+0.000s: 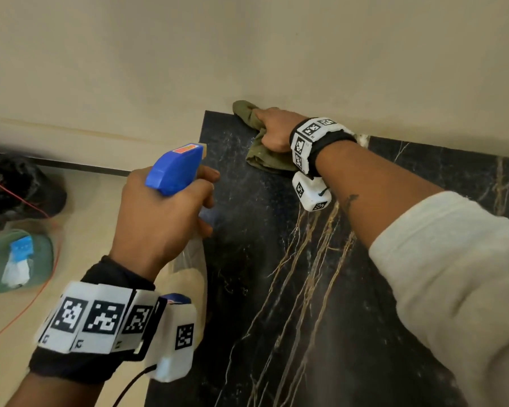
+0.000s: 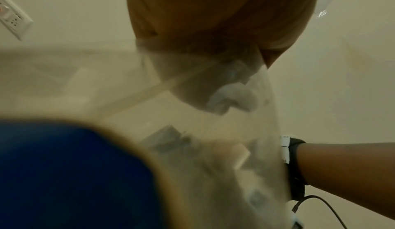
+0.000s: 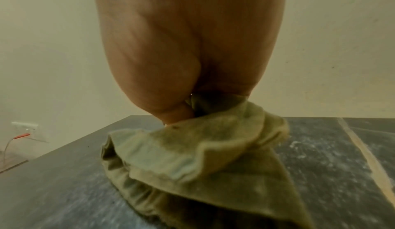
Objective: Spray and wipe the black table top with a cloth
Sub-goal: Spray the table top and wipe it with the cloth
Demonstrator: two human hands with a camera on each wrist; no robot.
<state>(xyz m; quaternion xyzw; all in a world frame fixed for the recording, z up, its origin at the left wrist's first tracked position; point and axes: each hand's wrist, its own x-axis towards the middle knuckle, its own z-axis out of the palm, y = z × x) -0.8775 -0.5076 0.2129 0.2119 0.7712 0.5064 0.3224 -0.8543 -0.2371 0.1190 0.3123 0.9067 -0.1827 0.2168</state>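
Nearest the head camera, the left hand grips the spray bottle at the left edge of the black surface. Its fingers are curled round the neck and trigger, below the blue spray head. The nozzle points across the near-left part of the surface, where a faint haze shows just in front of the fingers. In the left wrist view the clear bottle body fills the frame, blurred.

The right hand is at the far left corner of the surface, close against the wall. Its fingers are closed on a bunched olive cloth, which rests on the surface. The right wrist view shows the cloth gathered in folds under the palm, with pale streaks on the dark stone around it.

Step in hand, as judged: spraying and wiping run together, with 1 hand on each tool. The corner is being wiped; most of the surface toward the camera appears not yet wiped.

Next move, as judged:
1. Aim the nozzle over the unwiped area.
2. Draw the cloth from the corner through the sprayed patch, keeping it flat on the surface.
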